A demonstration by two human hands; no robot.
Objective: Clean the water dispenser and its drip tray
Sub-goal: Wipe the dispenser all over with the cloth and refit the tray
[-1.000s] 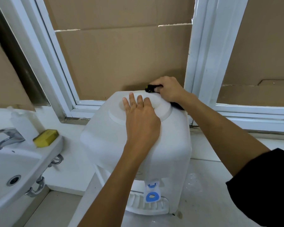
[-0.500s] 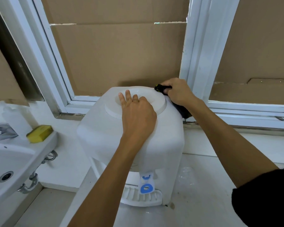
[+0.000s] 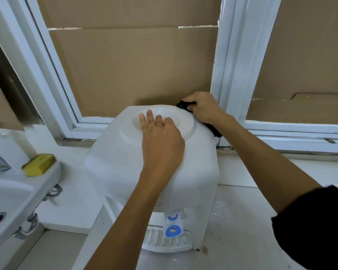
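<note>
1. The white water dispenser (image 3: 150,172) is standing on the white desk (image 3: 242,221), below the window frame (image 3: 230,75) backed with cardboard.
2. The left hand (image 3: 160,139) is lying flat on the dispenser's round top, its grip spread and fingers reaching into the recess.
3. The right hand (image 3: 203,108) is clenching a black cloth (image 3: 215,129) against the top's back right edge.
4. The drip tray (image 3: 164,242) is sitting at the base, under the blue tap (image 3: 173,228).
5. A yellow sponge (image 3: 38,164) is resting on the sink (image 3: 6,195) rim at left.
</note>
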